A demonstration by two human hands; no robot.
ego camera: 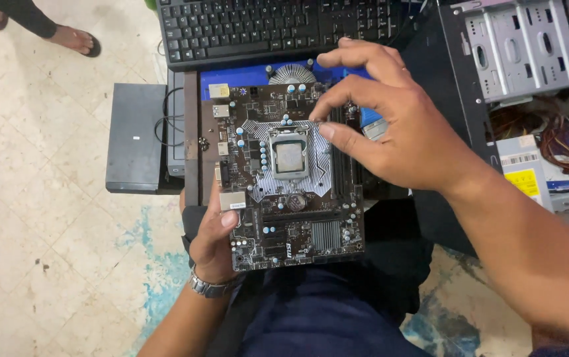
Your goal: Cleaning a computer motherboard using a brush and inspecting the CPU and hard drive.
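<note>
A person's left hand (215, 238) grips the lower left edge of a dark motherboard (291, 178) held over the lap, thumb pressed on top and fingers curled beneath. The right hand (390, 125) hovers over the board's right side, thumb and forefinger drawn close together at the processor socket (289, 157), whether pinching anything cannot be told. A black keyboard (278, 30) lies beyond the board; an open computer case (529, 46) stands at right.
</note>
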